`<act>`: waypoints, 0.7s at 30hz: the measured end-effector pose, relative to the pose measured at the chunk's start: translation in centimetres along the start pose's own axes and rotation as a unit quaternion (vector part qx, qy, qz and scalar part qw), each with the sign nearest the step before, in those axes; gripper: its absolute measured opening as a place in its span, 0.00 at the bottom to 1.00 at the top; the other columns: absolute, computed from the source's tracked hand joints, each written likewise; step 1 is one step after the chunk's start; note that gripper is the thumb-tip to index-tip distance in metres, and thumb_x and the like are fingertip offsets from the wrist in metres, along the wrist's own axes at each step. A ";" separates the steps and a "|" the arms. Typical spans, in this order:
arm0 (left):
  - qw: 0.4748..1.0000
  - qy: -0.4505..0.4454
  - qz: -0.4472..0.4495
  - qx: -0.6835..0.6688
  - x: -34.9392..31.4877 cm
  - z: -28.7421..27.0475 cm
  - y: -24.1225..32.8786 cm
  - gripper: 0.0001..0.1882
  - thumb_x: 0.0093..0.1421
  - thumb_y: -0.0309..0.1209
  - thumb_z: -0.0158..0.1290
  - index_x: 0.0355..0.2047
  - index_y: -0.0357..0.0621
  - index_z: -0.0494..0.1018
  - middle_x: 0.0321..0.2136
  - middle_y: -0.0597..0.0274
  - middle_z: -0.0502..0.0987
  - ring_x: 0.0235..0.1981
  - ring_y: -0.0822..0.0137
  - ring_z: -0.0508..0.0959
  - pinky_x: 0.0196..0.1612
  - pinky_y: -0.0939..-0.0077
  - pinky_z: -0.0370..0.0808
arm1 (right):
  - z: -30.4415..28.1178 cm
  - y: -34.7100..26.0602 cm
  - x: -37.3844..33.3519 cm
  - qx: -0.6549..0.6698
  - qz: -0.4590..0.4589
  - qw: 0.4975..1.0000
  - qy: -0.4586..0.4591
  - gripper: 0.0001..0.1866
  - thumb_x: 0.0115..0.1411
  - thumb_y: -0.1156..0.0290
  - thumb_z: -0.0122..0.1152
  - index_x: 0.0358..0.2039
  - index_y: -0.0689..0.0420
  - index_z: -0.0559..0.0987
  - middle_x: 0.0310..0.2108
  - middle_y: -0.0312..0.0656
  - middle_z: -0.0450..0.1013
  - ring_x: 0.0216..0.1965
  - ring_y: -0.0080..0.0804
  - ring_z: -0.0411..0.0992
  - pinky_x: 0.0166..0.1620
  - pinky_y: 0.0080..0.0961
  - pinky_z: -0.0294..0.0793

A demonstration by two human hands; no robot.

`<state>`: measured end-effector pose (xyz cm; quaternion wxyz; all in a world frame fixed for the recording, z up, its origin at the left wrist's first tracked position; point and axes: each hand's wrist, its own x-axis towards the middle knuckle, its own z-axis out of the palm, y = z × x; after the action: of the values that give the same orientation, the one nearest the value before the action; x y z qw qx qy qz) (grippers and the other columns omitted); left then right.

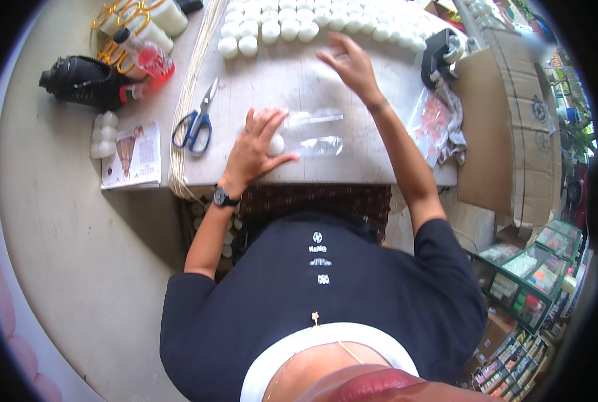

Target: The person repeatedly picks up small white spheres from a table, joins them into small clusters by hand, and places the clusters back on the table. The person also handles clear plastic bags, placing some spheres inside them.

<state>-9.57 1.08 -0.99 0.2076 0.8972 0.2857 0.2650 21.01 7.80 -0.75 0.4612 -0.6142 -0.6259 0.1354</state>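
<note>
On the table in front of me lies a clear plastic bag [319, 137], flat and shiny. My left hand [253, 142], with a watch at the wrist, curls around a white ball [277, 145] at the bag's left end; whether the ball is inside the bag I cannot tell. Farther off, my right hand [351, 63] is raised above the table with thumb and fingers apart and nothing visible in it. It is nearest to the rows of white balls [289, 29] at the table's far side.
Blue-handled scissors [195, 128] and a bundle of pale cord [186, 107] lie to the left. Beyond them are a black bottle [84, 82], a red drink bottle [150, 59] and a magazine [137, 157]. A black tape dispenser [437, 57] and a large cardboard box [490, 127] stand right.
</note>
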 end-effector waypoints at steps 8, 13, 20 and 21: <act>1.000 0.024 -0.009 -0.015 0.0 0.3 0.1 0.46 0.52 0.57 0.64 0.65 0.45 0.64 0.59 0.55 0.71 0.63 0.52 0.70 0.71 0.46 0.57 | 5.3 1.1 4.0 -0.075 0.104 0.991 0.036 0.31 0.56 0.54 0.74 0.49 0.67 0.78 0.40 0.46 0.80 0.39 0.30 0.78 0.44 0.26 0.78; 0.999 0.032 0.001 -0.011 0.1 0.5 -0.2 0.47 0.50 0.57 0.65 0.65 0.47 0.64 0.60 0.56 0.71 0.63 0.53 0.70 0.71 0.47 0.57 | -0.5 -1.4 -1.1 0.300 0.085 0.948 0.065 0.20 0.56 0.69 0.73 0.47 0.63 0.79 0.32 0.43 0.79 0.32 0.22 0.76 0.37 0.23 0.77; 0.999 0.021 -0.012 -0.023 0.2 0.4 0.1 0.48 0.49 0.57 0.65 0.65 0.46 0.64 0.61 0.56 0.71 0.64 0.54 0.68 0.72 0.48 0.56 | -8.3 -7.1 -13.7 0.289 0.144 0.946 -0.032 0.27 0.60 0.78 0.69 0.58 0.68 0.71 0.49 0.46 0.76 0.49 0.30 0.76 0.54 0.26 0.77; 0.999 0.017 -0.014 -0.026 0.2 0.4 0.1 0.48 0.49 0.56 0.66 0.65 0.45 0.64 0.61 0.56 0.71 0.65 0.53 0.68 0.73 0.48 0.56 | -8.0 -7.4 -14.3 0.269 0.149 0.950 -0.048 0.27 0.59 0.78 0.70 0.58 0.66 0.72 0.49 0.45 0.77 0.48 0.29 0.76 0.53 0.26 0.77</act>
<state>-9.18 1.02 -1.22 0.2294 0.8829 0.2946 0.2846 19.66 -9.69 3.13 0.5532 -0.5460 -0.4894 0.3953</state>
